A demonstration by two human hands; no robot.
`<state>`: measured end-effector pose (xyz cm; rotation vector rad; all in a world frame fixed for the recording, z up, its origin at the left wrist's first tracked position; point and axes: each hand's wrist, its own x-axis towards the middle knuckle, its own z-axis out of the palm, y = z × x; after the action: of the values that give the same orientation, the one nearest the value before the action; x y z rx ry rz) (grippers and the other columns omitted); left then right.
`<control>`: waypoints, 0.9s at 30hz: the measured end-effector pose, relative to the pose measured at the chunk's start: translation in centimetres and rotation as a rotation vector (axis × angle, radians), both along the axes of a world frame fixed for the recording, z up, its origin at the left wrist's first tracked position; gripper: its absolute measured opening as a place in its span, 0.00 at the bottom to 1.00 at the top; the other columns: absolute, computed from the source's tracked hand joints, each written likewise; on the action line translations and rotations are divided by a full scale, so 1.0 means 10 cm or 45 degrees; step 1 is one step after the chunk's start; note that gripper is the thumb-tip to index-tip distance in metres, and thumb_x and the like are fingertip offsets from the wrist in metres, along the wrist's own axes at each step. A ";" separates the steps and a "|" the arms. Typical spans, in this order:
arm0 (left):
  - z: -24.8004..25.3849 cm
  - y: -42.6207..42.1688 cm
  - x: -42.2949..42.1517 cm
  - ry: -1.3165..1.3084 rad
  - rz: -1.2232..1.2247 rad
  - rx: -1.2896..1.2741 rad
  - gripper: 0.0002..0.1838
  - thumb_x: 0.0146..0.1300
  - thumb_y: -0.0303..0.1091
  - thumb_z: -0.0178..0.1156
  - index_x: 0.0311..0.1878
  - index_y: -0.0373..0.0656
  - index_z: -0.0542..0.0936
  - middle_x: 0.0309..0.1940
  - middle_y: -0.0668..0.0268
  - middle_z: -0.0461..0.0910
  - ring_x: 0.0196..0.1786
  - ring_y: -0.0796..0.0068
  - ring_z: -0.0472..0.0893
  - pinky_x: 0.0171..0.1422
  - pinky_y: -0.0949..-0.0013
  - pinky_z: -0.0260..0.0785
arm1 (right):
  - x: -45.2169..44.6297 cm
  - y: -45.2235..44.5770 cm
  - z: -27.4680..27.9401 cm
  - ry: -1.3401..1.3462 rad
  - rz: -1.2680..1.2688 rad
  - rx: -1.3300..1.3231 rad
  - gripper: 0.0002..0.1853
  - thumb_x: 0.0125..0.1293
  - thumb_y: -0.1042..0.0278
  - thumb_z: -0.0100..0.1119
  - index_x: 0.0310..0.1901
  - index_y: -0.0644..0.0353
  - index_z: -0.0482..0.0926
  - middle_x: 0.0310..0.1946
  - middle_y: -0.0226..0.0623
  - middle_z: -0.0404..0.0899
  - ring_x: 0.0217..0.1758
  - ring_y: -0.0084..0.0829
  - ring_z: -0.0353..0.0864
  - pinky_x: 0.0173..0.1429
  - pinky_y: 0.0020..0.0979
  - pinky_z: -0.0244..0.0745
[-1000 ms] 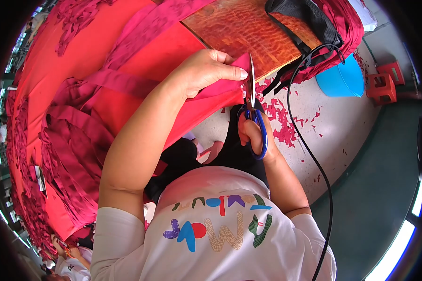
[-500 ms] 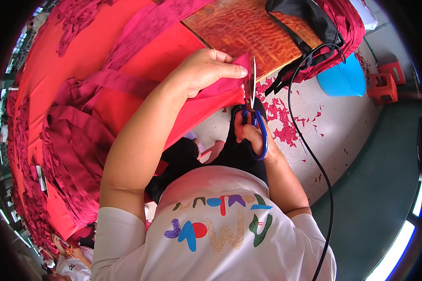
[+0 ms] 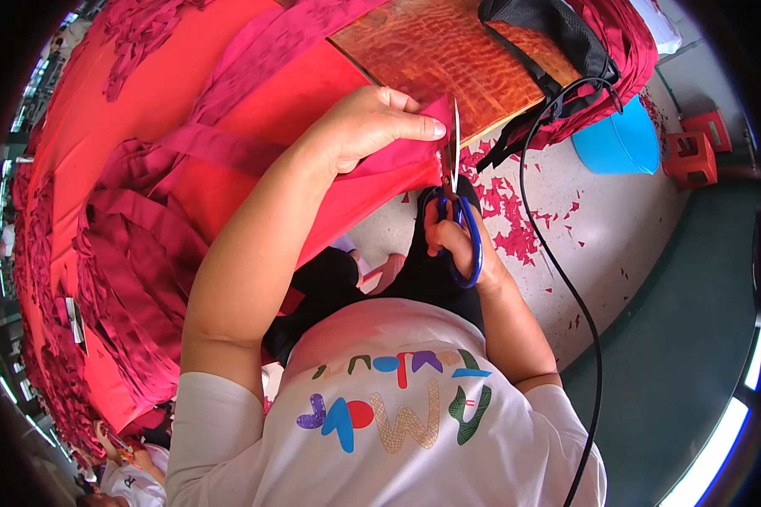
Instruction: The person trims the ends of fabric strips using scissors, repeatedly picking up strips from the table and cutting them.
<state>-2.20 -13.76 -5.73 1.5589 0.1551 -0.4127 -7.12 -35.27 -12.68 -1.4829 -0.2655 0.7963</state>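
Observation:
Between the thumb and fingers of my left hand (image 3: 372,127) is the end of a dark pink fabric strip (image 3: 410,158), held near the table's front edge. My right hand (image 3: 457,241) is closed around the blue handles of a pair of scissors (image 3: 475,245). The blades point away from me and stand right beside the strip's end, close to my left thumb. From my left hand the strip runs leftward over the red-covered table (image 3: 287,110). Whether the blades touch the cloth I cannot tell.
Piled fabric strips (image 3: 135,262) cover the left of the table. A wooden board (image 3: 440,59) lies ahead, with a black mesh bag (image 3: 558,34) at its right. Red scraps (image 3: 516,224) litter the floor near a blue bucket (image 3: 617,144) and red stools (image 3: 692,159). A black cable (image 3: 558,279) hangs on the right.
The scissors' blades have shifted very slightly beside the strip's end. My left hand keeps its grip on the strip in almost the same place.

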 end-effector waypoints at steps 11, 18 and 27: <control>-0.06 -0.02 0.02 -0.020 0.035 -0.006 0.15 0.55 0.37 0.72 0.42 0.38 0.84 0.36 0.66 0.84 0.43 0.79 0.80 0.55 0.74 0.67 | -0.03 0.01 0.01 -0.103 -0.045 -0.046 0.09 0.57 0.67 0.56 0.34 0.65 0.72 0.22 0.31 0.72 0.23 0.23 0.73 0.29 0.27 0.70; -0.08 -0.02 0.02 -0.010 0.029 -0.012 0.13 0.56 0.36 0.71 0.41 0.38 0.84 0.36 0.67 0.84 0.43 0.80 0.80 0.54 0.74 0.67 | -0.04 0.04 -0.04 -0.067 -0.095 -0.029 0.10 0.57 0.66 0.53 0.27 0.66 0.71 0.18 0.32 0.69 0.20 0.25 0.72 0.26 0.28 0.68; -0.01 -0.03 -0.01 -0.024 0.048 0.020 0.14 0.56 0.36 0.71 0.43 0.39 0.84 0.37 0.66 0.84 0.44 0.78 0.79 0.57 0.72 0.66 | -0.04 0.04 -0.05 -0.057 -0.134 -0.051 0.10 0.56 0.67 0.50 0.25 0.66 0.72 0.14 0.34 0.70 0.16 0.27 0.70 0.24 0.29 0.66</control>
<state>-2.32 -14.05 -5.78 1.5726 0.1733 -0.3681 -7.57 -34.85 -13.17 -1.5407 -0.2039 0.6880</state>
